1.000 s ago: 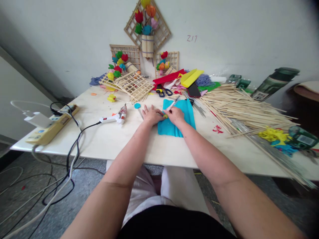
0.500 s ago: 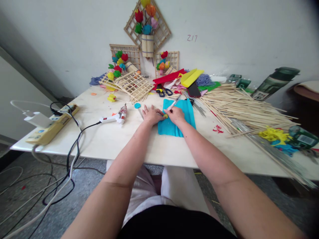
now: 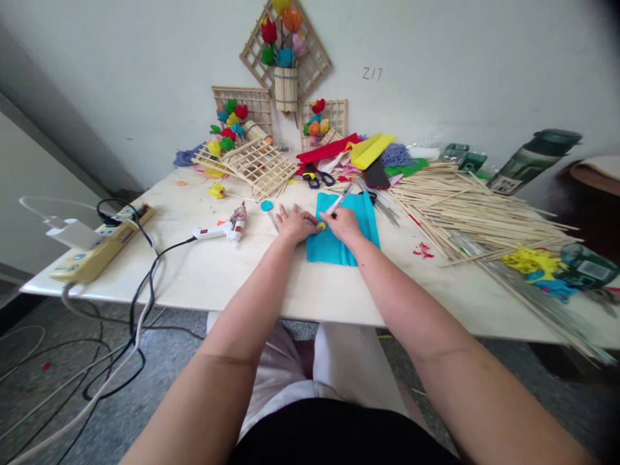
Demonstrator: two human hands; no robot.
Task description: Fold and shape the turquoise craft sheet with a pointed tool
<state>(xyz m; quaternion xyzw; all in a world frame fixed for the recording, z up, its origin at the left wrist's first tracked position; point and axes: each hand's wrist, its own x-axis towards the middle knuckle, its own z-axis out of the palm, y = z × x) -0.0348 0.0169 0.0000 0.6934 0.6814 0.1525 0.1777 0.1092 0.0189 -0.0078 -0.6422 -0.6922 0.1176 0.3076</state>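
Observation:
My left hand [image 3: 296,224] lies on the table with its fingers spread. Its thumb and index fingertips press on a small round yellow piece [image 3: 321,226], partly hidden by them, at the left side of a blue crepe paper sheet [image 3: 343,252]. Pinched in my right hand [image 3: 345,225] is a white pen [image 3: 337,201]; its tip is hidden by the fingers, close to the yellow piece. Just beyond my left fingers is a small blue disc [image 3: 266,205], with a thin grey stick [image 3: 273,221] by the hand.
To the left are a glue gun [image 3: 220,231] and a corded power strip [image 3: 101,242]. Scissors [image 3: 318,177], a phone [image 3: 376,174] and yellow paper [image 3: 372,150] lie behind the sheet. Wooden sticks [image 3: 475,206] spread across the right. Lattice panels [image 3: 261,165] with paper flowers stand at the back.
Both hands, the pen and the blue sheet stay almost where they were. The whole view has shifted very slightly.

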